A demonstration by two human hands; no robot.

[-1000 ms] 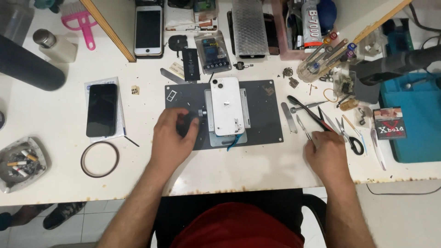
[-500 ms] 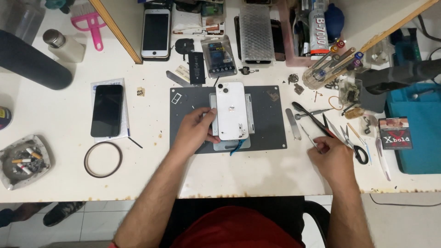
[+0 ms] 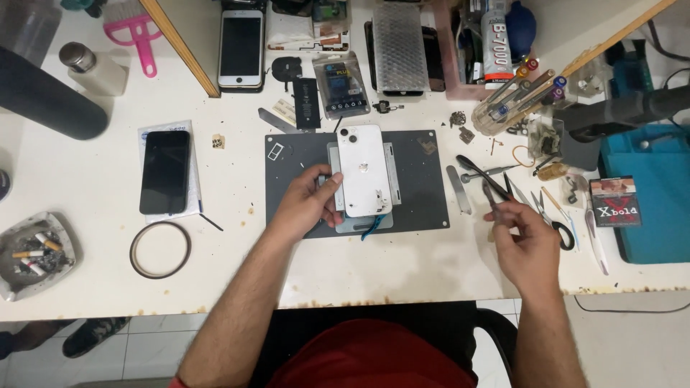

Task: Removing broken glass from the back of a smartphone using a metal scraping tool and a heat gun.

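Bright, even overhead light; white surface (image 3: 431, 266) near washed out. Soft short shadows under arms. Sharp centre; mild wide-angle bending toward 3 and 9 o'clock edges.

Bare forearms, bare hands (image 3: 305, 205) — red shirt below

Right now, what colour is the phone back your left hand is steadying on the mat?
White; the phone lies face down on the dark grey mat, clearest in the head view.
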